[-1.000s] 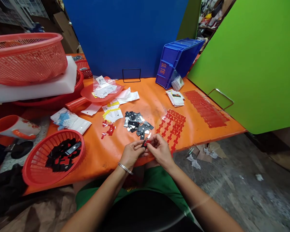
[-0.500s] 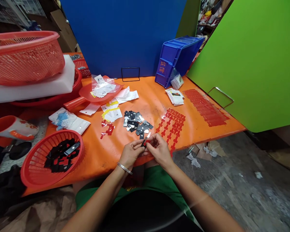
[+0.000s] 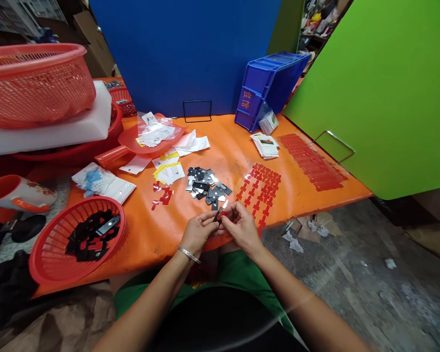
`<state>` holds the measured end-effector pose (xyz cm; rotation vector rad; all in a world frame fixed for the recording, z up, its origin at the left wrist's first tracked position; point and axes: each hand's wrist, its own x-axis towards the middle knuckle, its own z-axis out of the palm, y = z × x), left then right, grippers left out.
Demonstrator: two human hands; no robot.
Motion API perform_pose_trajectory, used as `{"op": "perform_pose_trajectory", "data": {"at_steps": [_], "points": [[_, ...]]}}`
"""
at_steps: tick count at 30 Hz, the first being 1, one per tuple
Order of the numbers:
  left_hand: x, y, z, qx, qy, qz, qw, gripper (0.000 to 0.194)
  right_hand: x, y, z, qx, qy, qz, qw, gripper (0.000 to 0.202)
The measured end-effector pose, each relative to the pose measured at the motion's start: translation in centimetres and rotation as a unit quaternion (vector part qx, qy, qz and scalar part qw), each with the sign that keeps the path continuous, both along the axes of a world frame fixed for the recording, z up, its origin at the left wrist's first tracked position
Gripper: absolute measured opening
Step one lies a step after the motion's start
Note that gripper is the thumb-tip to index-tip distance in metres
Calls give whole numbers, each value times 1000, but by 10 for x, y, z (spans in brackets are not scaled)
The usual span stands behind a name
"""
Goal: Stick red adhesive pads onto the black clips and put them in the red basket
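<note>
My left hand (image 3: 197,233) is closed on a small black plate (image 3: 217,218), pinched between thumb and fingers near the front edge of the table. A small red piece (image 3: 222,213) shows against the plate, and my right hand (image 3: 242,226) has its thumb and fingers closed on it. The fingertips hide part of both. Just beyond lies a pile of black and silver plates (image 3: 205,185). Rows of red cross-shaped pieces (image 3: 266,188) are spread to the right of my hands, and a few loose red pieces (image 3: 164,194) lie left of the pile.
A red basket (image 3: 39,264) with black plates stands at the left, near a mug (image 3: 32,190). Behind are a red dustpan (image 3: 129,139) with packets, a stack of cards (image 3: 266,146) and a blue bin (image 3: 254,93). Blue and green panels (image 3: 381,98) border the table.
The black plate has turned slightly in my fingers, showing more of its face with the red piece against it. Both hands stay in nearly the same place.
</note>
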<state>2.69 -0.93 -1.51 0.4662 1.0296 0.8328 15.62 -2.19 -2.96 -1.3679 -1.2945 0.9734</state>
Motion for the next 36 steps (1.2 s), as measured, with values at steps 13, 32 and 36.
{"op": "perform_pose_trajectory", "data": {"at_steps": [13,32,36], "points": [[0,-1,2,8,8,-2,1000,35,-1,0,1,4,-8,-10,1000,7],[5,-2,0,81,61,31,994,27,-1,1,23,101,-147,-40,983,6],[6,-2,1,82,58,31,994,30,2,4,26,64,-123,-32,990,6]]}}
